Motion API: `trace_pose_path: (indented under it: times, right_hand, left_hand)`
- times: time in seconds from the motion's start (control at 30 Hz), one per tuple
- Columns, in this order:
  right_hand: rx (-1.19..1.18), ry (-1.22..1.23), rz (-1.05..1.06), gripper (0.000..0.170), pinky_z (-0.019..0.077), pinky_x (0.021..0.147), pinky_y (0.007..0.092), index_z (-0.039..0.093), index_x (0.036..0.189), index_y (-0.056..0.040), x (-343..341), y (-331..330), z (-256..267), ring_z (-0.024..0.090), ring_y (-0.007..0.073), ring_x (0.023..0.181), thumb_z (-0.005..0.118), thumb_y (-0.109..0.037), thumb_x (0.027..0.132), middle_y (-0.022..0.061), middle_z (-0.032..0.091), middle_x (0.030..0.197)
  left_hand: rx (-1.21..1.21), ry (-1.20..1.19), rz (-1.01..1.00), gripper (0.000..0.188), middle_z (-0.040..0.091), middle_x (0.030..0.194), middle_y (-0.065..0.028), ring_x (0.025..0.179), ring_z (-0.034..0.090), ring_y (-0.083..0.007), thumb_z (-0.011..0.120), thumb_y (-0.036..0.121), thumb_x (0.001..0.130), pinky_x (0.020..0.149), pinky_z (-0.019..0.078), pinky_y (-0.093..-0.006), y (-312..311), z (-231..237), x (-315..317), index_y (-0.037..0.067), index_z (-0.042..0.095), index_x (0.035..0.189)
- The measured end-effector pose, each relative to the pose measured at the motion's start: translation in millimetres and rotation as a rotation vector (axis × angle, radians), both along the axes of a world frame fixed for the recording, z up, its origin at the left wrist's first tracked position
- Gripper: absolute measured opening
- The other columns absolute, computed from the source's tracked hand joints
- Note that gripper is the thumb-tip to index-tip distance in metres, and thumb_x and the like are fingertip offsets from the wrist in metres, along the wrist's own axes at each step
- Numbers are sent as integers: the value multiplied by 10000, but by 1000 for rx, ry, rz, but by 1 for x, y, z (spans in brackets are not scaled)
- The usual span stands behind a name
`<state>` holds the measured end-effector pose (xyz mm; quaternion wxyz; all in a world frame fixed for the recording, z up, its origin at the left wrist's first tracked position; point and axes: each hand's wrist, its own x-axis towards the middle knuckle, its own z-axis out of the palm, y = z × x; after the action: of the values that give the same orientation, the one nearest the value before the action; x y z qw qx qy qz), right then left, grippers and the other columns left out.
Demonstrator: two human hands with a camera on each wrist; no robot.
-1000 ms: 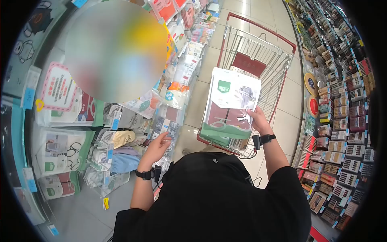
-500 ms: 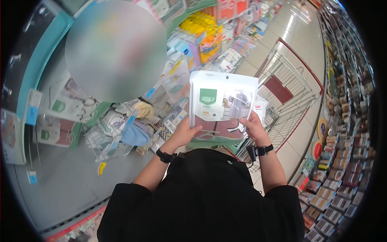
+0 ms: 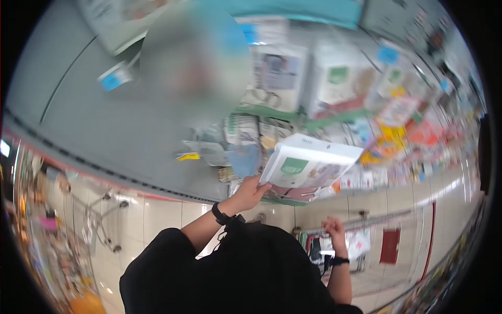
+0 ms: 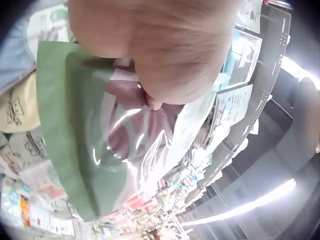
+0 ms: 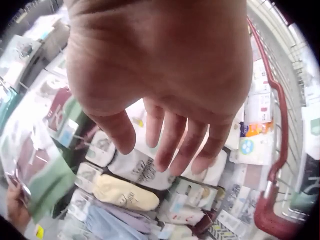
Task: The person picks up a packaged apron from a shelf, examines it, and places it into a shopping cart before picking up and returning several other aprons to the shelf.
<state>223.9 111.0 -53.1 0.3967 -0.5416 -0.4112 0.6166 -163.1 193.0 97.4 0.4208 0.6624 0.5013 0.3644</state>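
My left hand [image 3: 250, 194] pinches the lower left edge of a flat white and green package [image 3: 314, 167] with a clear window over something dark red. In the left wrist view the thumb presses on the window of the package [image 4: 135, 130], above its green bottom. The package is tilted in front of the hanging goods. Lower right in the head view, my right hand [image 3: 334, 230] is apart from the package, over the cart. Its fingers [image 5: 172, 145] hang loosely bent around nothing in the right wrist view.
Similar hanging packages [image 3: 340, 83] line the shelf ahead. Pouches, one cream yellow [image 5: 127, 192], hang below them. A grey shelf board [image 3: 130, 141] lies to the left. The shopping cart [image 3: 402, 246] with a red rim stands at the lower right, goods inside. Another cart frame [image 3: 97, 217] shows lower left.
My right hand held the package, both hands then gripped it, and now the right has let go. The view has swung left toward the shelf, the package in my left hand.
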Motion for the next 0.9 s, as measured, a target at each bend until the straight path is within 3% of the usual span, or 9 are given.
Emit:
trace_pose_path:
  times: [0.07, 0.17, 0.23, 0.33, 0.53, 0.9]
  right_hand:
    - [-103, 0, 2, 349, 470, 641, 231, 515, 1201, -32, -7, -3, -24, 622, 143, 857, 575, -55, 859, 83, 664, 984]
    - [-112, -37, 60, 288, 537, 688, 288, 544, 1108, -8, 0, -10, -75, 622, 151, 798, 561, 8, 821, 92, 655, 917]
    - [-123, -168, 160, 253, 540, 652, 290, 545, 1066, 19, 8, -17, -109, 616, 157, 731, 551, 33, 813, 82, 633, 862]
    - [-181, -143, 149, 218, 497, 586, 260, 595, 1014, -19, 9, -14, -112, 600, 127, 706, 571, -2, 798, 56, 623, 824]
    - [-331, -133, 60, 256, 549, 490, 294, 551, 1038, 20, 1, -9, -99, 641, 189, 633, 592, -35, 791, 121, 637, 842]
    - [-326, -110, 24, 286, 532, 469, 278, 533, 1060, 43, 6, -4, -104, 641, 198, 598, 592, -58, 799, 145, 640, 834]
  left_hand:
    - [91, -77, 143, 190, 668, 895, -127, 813, 630, -173, 547, 73, 906, 721, 492, -310, -9, -4, -25, -9, 593, 1072]
    - [177, -213, 332, 173, 668, 890, -102, 812, 618, -146, 544, 78, 917, 727, 495, -300, -16, -4, -51, -13, 600, 1053]
    - [191, -274, 424, 166, 669, 891, -87, 814, 612, -134, 543, 80, 922, 731, 497, -296, -17, -3, -70, -13, 603, 1046]
    - [240, -437, 635, 205, 648, 1021, -56, 902, 595, -122, 562, 67, 920, 796, 486, -275, -13, 13, -88, -5, 554, 1112]
    - [425, -632, 741, 278, 607, 1125, -71, 1016, 564, -134, 565, 46, 913, 881, 455, -283, -13, 30, -130, -14, 501, 1176]
    - [479, -553, 806, 359, 571, 1187, -91, 1059, 548, -161, 559, 57, 906, 924, 434, -319, -7, 48, -148, -17, 449, 1240]
